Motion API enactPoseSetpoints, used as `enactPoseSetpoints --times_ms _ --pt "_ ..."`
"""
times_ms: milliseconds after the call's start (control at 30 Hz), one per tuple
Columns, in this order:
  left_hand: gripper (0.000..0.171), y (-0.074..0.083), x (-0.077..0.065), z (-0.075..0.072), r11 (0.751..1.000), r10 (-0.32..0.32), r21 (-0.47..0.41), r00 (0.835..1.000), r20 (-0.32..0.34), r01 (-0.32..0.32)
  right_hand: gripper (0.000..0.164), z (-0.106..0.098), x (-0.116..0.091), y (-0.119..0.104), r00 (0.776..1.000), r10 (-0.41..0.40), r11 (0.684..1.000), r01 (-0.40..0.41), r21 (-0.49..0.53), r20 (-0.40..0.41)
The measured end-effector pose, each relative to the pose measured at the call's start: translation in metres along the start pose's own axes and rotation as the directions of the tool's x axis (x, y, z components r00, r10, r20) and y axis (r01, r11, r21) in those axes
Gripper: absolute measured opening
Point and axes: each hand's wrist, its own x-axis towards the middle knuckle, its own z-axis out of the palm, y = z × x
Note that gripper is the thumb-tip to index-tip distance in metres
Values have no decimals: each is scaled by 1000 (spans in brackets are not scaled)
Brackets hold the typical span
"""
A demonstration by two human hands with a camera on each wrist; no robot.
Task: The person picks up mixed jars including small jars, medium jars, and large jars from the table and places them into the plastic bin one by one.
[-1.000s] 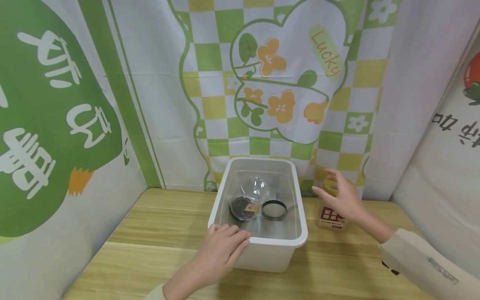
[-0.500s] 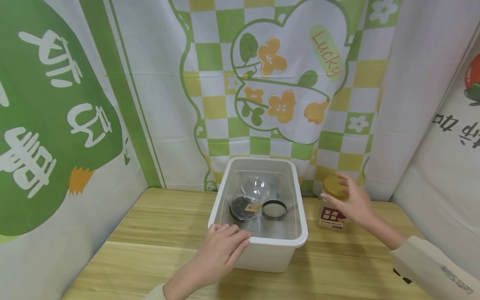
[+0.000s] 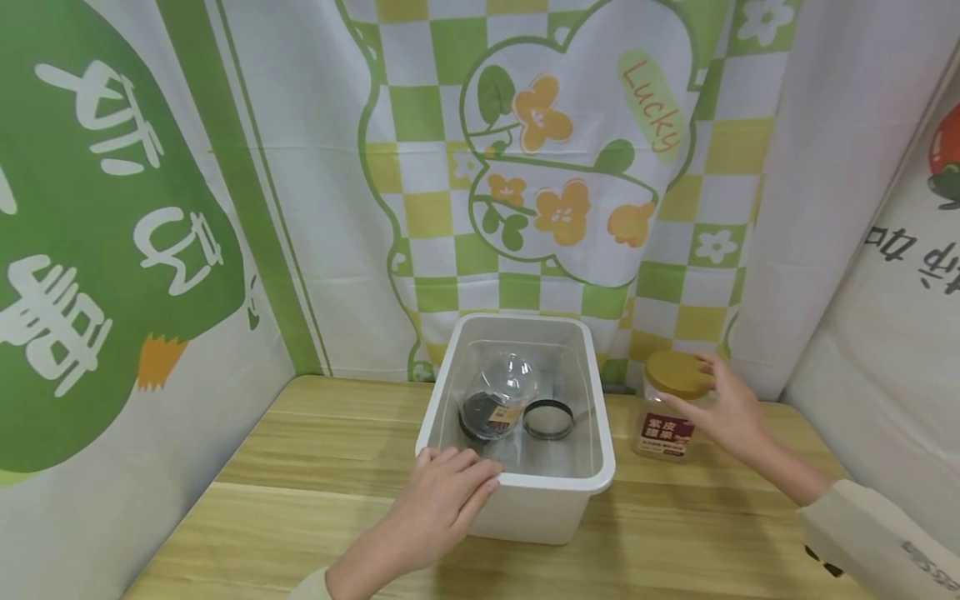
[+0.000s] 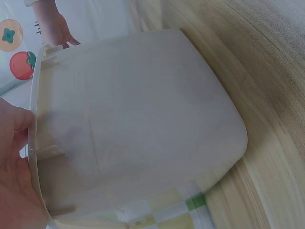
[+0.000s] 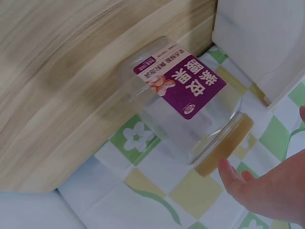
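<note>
A white plastic bin (image 3: 558, 483) stands mid-table, its near rim gripped by my left hand (image 3: 445, 504). In the left wrist view, that hand (image 4: 16, 174) holds the rim, and the outside of the bin (image 4: 143, 105) fills the middle. To the bin's right, a clear plastic jar (image 3: 663, 435) with a purple-red label and yellow lid (image 3: 678, 372) stands upright. Behind and right of the lid is my right hand (image 3: 723, 410), fingers spread. In the right wrist view, this hand (image 5: 267, 188) is close by the lid (image 5: 226, 147); contact is unclear.
Inside the bin lie a clear rounded container (image 3: 510, 377), a dark round piece with a label (image 3: 487, 417) and a black-rimmed round lid (image 3: 548, 420). A printed cloth (image 3: 420, 275) hangs close behind the bin and jar. The wooden table (image 3: 322, 483) extends to the left.
My right hand has moved rightward and slightly down, from in front of the jar's lid to its right side, uncovering the lid. The left hand and bin have not moved.
</note>
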Motion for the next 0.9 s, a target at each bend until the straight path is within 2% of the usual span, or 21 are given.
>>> enactPoseSetpoints --times_ms 600,900 --pt "21 0 0 0 1000 -11 4 1000 13 11 101 -4 4 28 999 20 998 -17 -54 45" --pt "20 1 0 -1 1000 -10 2 1000 16 10 108 5 12 37 999 31 999 -31 -8 42"
